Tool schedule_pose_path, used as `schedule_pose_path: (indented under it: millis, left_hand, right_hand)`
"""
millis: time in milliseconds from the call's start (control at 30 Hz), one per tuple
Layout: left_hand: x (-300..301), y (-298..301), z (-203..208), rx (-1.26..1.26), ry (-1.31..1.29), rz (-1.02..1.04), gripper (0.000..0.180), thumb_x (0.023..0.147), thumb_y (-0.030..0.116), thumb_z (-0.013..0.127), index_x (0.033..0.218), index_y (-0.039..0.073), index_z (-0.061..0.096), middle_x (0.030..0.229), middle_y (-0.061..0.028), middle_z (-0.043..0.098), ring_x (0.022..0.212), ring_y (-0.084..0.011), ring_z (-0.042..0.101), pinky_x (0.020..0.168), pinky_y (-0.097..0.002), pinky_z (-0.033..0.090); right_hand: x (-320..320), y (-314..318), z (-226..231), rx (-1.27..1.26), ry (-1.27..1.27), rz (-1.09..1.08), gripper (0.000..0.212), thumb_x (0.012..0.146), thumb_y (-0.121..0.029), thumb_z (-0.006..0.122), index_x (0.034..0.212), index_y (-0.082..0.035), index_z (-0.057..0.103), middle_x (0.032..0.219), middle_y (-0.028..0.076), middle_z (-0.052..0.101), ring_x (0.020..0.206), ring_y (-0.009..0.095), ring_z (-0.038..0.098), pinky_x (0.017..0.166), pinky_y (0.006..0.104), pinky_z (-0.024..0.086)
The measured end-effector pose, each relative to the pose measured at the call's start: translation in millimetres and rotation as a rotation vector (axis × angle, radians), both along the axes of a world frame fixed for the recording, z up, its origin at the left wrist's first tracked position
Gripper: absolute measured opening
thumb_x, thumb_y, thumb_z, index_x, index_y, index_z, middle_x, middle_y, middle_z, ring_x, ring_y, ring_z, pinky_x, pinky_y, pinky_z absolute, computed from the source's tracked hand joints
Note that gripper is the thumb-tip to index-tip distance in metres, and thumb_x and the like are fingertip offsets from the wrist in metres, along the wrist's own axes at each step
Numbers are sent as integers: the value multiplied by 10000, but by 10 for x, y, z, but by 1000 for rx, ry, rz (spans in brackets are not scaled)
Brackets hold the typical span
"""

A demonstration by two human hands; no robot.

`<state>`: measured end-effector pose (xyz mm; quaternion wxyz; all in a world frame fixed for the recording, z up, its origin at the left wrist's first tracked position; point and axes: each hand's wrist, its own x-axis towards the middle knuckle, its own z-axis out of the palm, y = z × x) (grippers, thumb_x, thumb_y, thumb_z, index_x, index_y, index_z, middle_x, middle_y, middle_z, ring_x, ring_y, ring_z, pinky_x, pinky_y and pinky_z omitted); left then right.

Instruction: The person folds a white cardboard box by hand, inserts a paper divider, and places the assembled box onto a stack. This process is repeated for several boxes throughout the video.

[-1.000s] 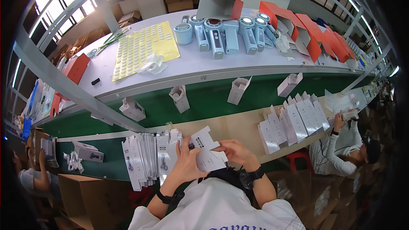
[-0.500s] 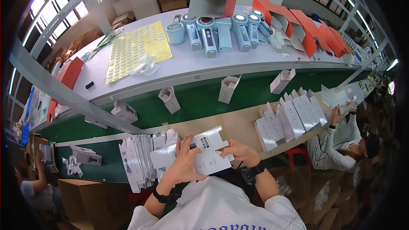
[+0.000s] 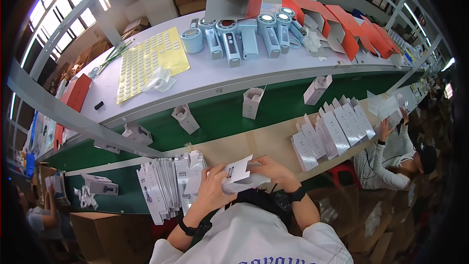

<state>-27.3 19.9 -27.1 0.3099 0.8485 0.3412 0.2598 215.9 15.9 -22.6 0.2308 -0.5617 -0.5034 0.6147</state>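
Observation:
Between my hands, just in front of my chest, is a white printed carton (image 3: 240, 182), partly opened out with its flaps standing up. My left hand (image 3: 213, 185) grips its left side, fingers wrapped over the edge. At its far right edge my right hand (image 3: 271, 170) is closed on a flap, its fingertips partly hidden behind the card. Left of my left hand stands a row of flat folded cartons (image 3: 161, 186), with more flat cartons (image 3: 188, 171) leaning beside them. To the right is a group of erected white cartons (image 3: 337, 129) with raised top flaps.
A raised shelf (image 3: 205, 76) holds blue handheld devices (image 3: 229, 44), a yellow sticker sheet (image 3: 151, 58) and orange boxes (image 3: 342, 29). Open cartons (image 3: 252, 102) sit on the green belt below it. A co-worker (image 3: 391, 161) sits at the right; a brown box (image 3: 110, 234) stands lower left.
The carton has gone from lying flat and spread to being folded up and tilted between my hands. My right hand has shifted slightly left and over its edge.

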Motion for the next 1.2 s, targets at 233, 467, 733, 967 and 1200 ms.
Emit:
schedule_pose_path:
  millis: [233, 467, 733, 967, 1200]
  left_hand:
    - [422, -144, -119, 333, 209, 549, 810, 624, 167, 796, 1264, -18, 335, 1356, -295, 241, 1217, -424, 326, 937, -506, 299]
    - [479, -57, 62, -95, -245, 165, 736, 772, 163, 661, 1330, -23, 220, 1350, -254, 256, 1237, -352, 317, 1015, -446, 268]
    - [583, 7, 122, -498, -760, 186, 593, 829, 140, 516, 1315, -4, 209, 1336, -201, 297, 1277, -298, 315, 1098, -403, 188]
    - [596, 40, 70, -403, -715, 253, 553, 839, 88, 472, 1323, 21, 214, 1320, -181, 341, 1255, -283, 357, 1076, -381, 235]
    - [453, 112, -48, -518, -842, 201, 391, 789, 1, 424, 1177, 45, 427, 1269, -148, 420, 1155, -233, 430, 1021, -341, 298]
  right_hand:
    - [-525, -346, -108, 120, 1193, -418, 703, 886, -236, 618, 1445, -55, 231, 1309, 144, 485, 1125, 210, 520, 959, 376, 423]
    - [-471, -272, 70, 357, 526, -500, 718, 878, -223, 614, 1443, -50, 205, 1420, 120, 319, 1278, 214, 363, 1051, 365, 317]
    - [-603, -247, -23, 481, 641, -638, 563, 881, -94, 543, 1395, -28, 321, 1340, 112, 431, 1254, 195, 401, 1051, 325, 307]
    - [-675, -213, 53, 427, 675, -730, 520, 874, -70, 488, 1378, -27, 365, 1322, 98, 445, 1221, 176, 426, 1026, 307, 334]
    - [-566, -165, 252, 182, 1199, -672, 505, 894, -76, 497, 1379, -31, 362, 1280, 105, 493, 1180, 184, 470, 996, 316, 375]
